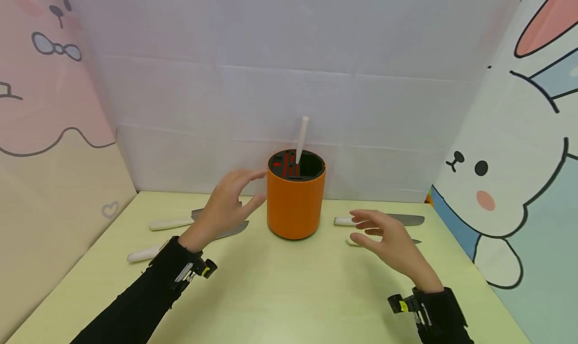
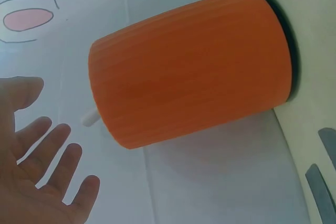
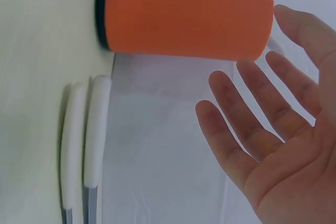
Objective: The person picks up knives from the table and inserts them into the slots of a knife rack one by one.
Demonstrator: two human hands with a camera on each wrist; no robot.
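Note:
An orange cylindrical knife block (image 1: 293, 208) with a black slotted top stands upright at the back middle of the table. A white handle (image 1: 302, 138) sticks up out of its top. My left hand (image 1: 228, 203) hovers just left of the block, fingers spread and holding nothing; the left wrist view shows a gap between them and the orange side (image 2: 194, 72). Over on the right, my right hand (image 1: 388, 238) hangs with loosely bent fingers above two white-handled knives, an upper one (image 1: 408, 219) and a lower one (image 1: 351, 241) that it partly covers.
Two more knives lie on the left, an upper one (image 1: 170, 224) and a lower one (image 1: 144, 253), partly hidden by my left hand and sleeve. A white sheet (image 1: 180, 98) rises behind the pale table (image 1: 271, 294), with cartoon-printed panels on both sides.

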